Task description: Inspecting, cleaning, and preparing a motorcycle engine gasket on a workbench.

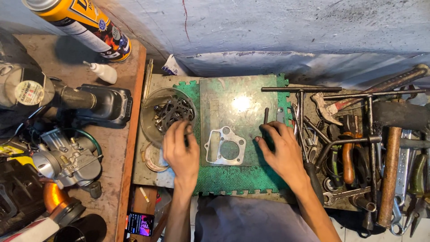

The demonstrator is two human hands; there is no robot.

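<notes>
My left hand (180,150) reaches over the near rim of a clear round bowl (152,105) that holds a dark sprocket (177,112) and small metal parts; its fingertips are in the bowl, and I cannot tell if they grip anything. My right hand (280,150) rests on the right side of a scratched glass plate (233,112), fingers spread, touching a thin dark rod (265,117). A flat metal gasket (225,145) lies on the plate between both hands. A green foam mat (233,179) lies under the plate.
To the right lie several tools: T-handle wrenches (301,89), hammers (394,157), pliers, spanners. On the wooden bench at left sit a carburetor (67,159), a black part (107,103), a sealant cartridge (85,24) and a small white bottle (104,71). A phone (140,223) lies below.
</notes>
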